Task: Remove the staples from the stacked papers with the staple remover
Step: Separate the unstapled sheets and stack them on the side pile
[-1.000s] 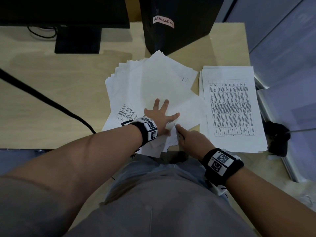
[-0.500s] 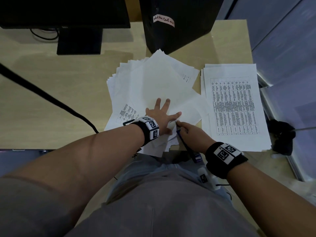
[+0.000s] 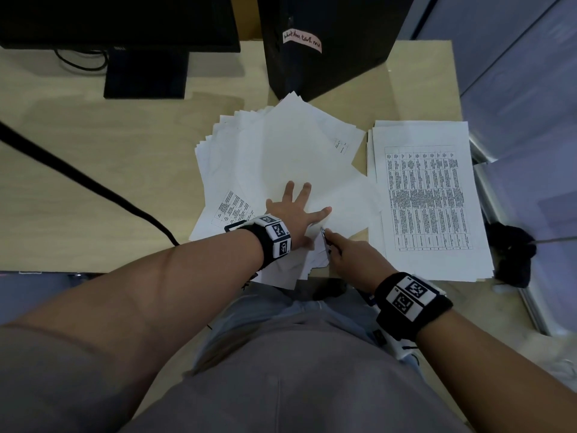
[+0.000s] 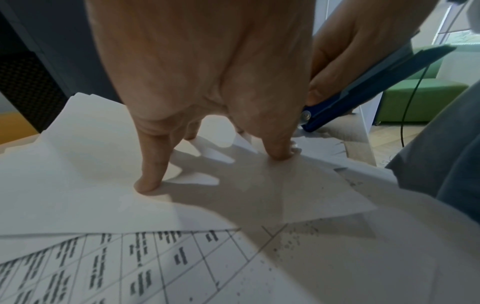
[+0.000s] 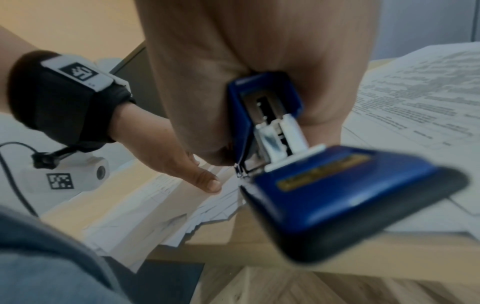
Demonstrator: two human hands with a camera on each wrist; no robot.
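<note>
A fanned stack of white papers (image 3: 281, 157) lies on the wooden desk (image 3: 93, 182) in front of me. My left hand (image 3: 296, 207) lies flat on it with fingers spread, fingertips (image 4: 148, 185) pressing the top sheet. My right hand (image 3: 352, 257) grips a blue staple remover (image 5: 324, 185), whose metal tip (image 3: 323, 231) sits at the near corner of the stack beside my left thumb (image 5: 207, 181). The blue handle (image 4: 363, 82) also shows in the left wrist view. No staple can be made out.
A second, neat pile of printed sheets (image 3: 427, 198) lies to the right. A black computer tower (image 3: 321, 42) stands behind the papers, a monitor stand (image 3: 146, 73) at back left. A black cable (image 3: 81, 179) crosses the desk at left. The desk's near edge is at my lap.
The right hand drew back toward me half a second ago, showing the blue handle, then pushed forward again. The left hand stayed pressed on the papers.
</note>
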